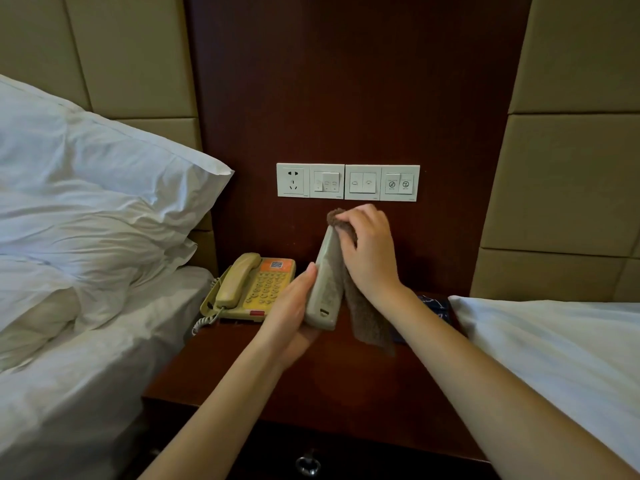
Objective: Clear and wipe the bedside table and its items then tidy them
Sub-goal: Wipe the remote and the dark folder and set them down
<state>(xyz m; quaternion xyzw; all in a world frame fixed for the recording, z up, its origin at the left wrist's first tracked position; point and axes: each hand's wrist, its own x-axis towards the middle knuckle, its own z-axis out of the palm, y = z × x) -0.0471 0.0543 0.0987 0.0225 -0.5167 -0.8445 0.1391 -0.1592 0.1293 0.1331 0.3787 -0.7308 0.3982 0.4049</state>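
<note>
My left hand (294, 306) grips the lower end of a pale remote control (325, 285), held upright above the dark wooden bedside table (346, 386). My right hand (367, 251) holds a brown cloth (367, 320) against the remote's upper end; the cloth's loose part hangs down beside the remote. A yellowish telephone (252, 289) with an orange label sits at the table's back left, its coiled cord trailing off the left edge.
A white switch and socket panel (348, 182) is on the dark wall behind. Beds with white linen and pillows (86, 188) flank the table. A dark blue item (436, 306) lies at the table's right edge. A drawer knob (308, 464) shows below.
</note>
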